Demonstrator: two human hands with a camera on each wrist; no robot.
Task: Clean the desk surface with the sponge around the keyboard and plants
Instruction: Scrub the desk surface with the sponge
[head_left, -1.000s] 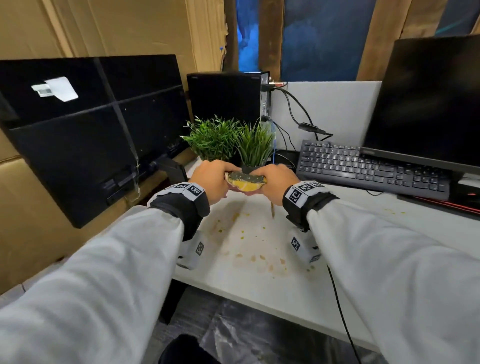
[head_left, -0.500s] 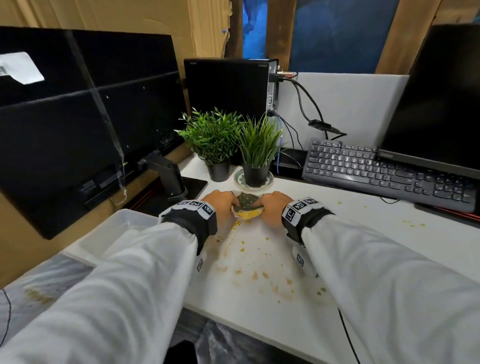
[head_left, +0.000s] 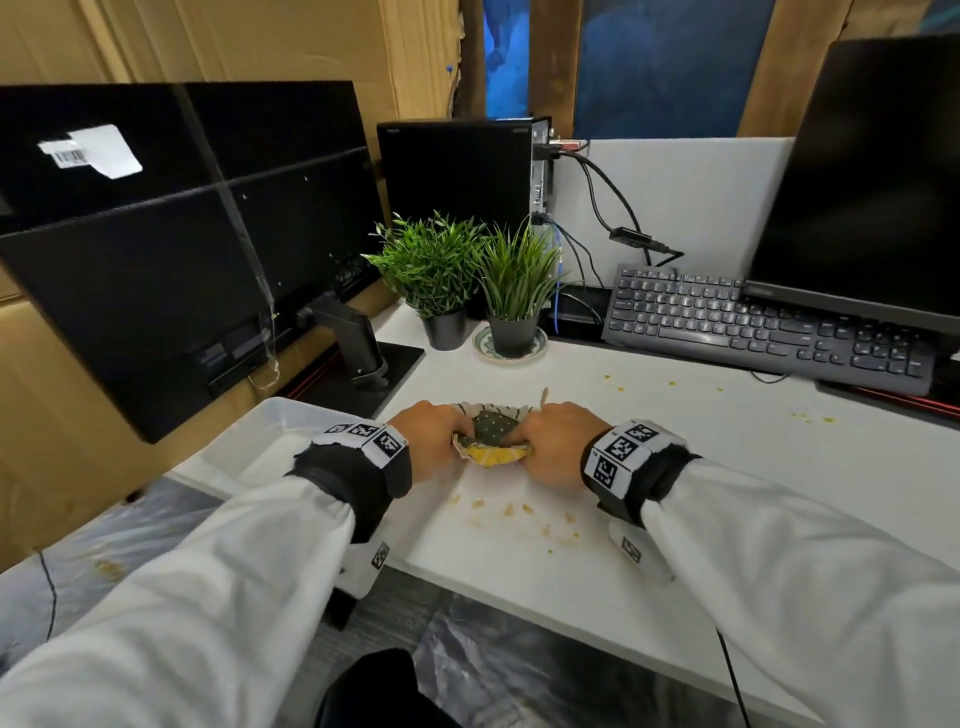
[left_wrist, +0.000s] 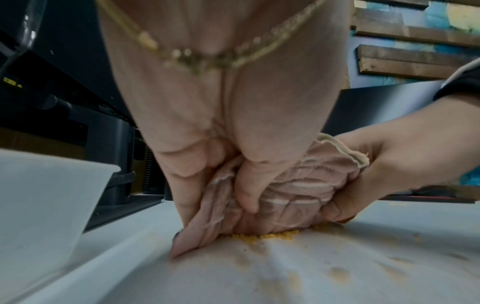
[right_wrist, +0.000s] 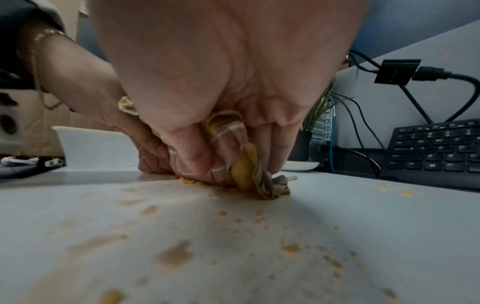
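Note:
A yellow sponge (head_left: 493, 456) with a dark green scouring side, wrapped in a beige striped cloth (left_wrist: 298, 195), is pressed onto the white desk (head_left: 675, 467). My left hand (head_left: 431, 441) grips its left end and my right hand (head_left: 556, 447) grips its right end, fingers curled into the cloth (right_wrist: 246, 170). Yellow crumbs (head_left: 519, 512) and smears lie on the desk just in front of the hands. Two potted plants (head_left: 431, 260) (head_left: 519, 275) stand behind the sponge. The black keyboard (head_left: 753, 327) lies to the back right.
A white plastic bin (head_left: 270, 431) sits at the desk's left edge beside my left wrist. A monitor stand (head_left: 358, 353) and black monitor are at left, a PC tower (head_left: 457, 171) with cables behind the plants, another monitor (head_left: 872, 182) at right. More crumbs (head_left: 810, 417) lie near the keyboard.
Both hands have brought the wrapped sponge down from in front of the plants onto the desk and closer to the near edge.

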